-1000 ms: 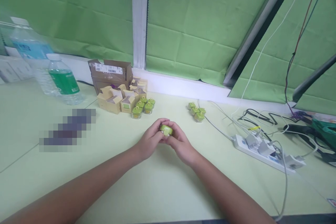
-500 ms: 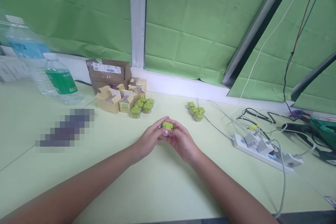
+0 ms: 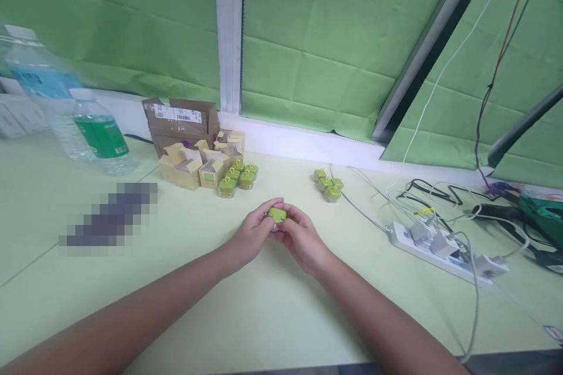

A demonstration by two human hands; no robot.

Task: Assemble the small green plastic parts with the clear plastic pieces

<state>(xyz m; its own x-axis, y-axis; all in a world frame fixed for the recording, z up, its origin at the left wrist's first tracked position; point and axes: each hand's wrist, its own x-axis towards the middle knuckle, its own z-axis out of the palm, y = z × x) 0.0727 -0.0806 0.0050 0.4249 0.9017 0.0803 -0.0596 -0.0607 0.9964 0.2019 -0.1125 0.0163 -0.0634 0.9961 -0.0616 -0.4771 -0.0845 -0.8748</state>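
Observation:
My left hand [image 3: 251,234] and my right hand [image 3: 302,238] meet over the middle of the pale green table [image 3: 272,316]. Both are closed around one small green-capped jar [image 3: 277,214], with the cap showing between my fingertips. A cluster of like jars [image 3: 240,177] stands beyond my left hand, beside small open yellow cartons [image 3: 193,167]. Three more jars [image 3: 329,185] sit beyond my right hand.
A brown cardboard box [image 3: 182,120] stands behind the cartons. Two water bottles [image 3: 99,137] are at the far left. A white power strip [image 3: 444,249] with plugs and tangled cables lies at the right. A blurred patch [image 3: 109,220] covers something left of my hands.
The jar has turned slightly between my fingers. My hands stay in about the same spot on the table.

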